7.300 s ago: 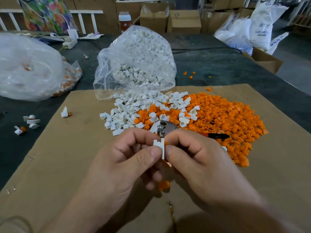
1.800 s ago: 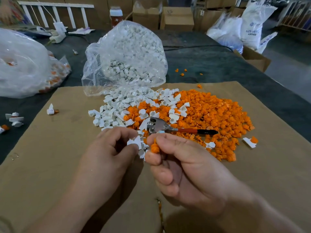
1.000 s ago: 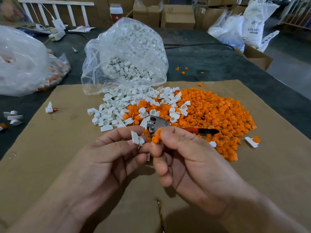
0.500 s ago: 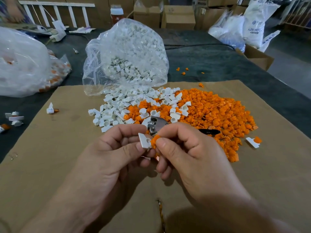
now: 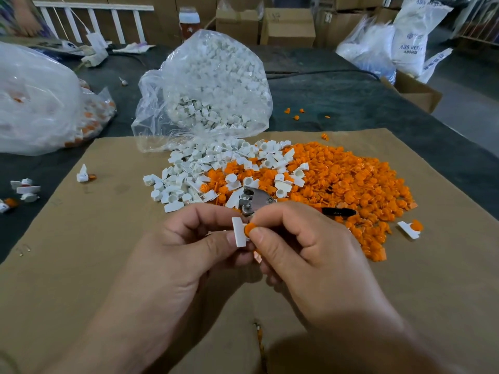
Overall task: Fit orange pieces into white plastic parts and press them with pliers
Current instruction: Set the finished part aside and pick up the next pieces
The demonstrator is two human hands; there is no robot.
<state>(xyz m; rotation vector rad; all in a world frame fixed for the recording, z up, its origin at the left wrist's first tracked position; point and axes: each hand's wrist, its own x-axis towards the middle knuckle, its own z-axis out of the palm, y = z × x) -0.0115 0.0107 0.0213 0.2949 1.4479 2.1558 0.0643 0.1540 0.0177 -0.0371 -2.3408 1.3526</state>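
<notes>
Left hand (image 5: 172,265) pinches flat white part (image 5: 239,234) — right hand (image 5: 310,255) pinches round orange piece (image 5: 249,228) (seemingly touching).

text | we read "ABS" printed on the white sack (image 5: 413,36) at far right; the rest of its print was too blurred | dark scrawl on cardboard box (image 5: 287,25): we couldn't read it
</notes>
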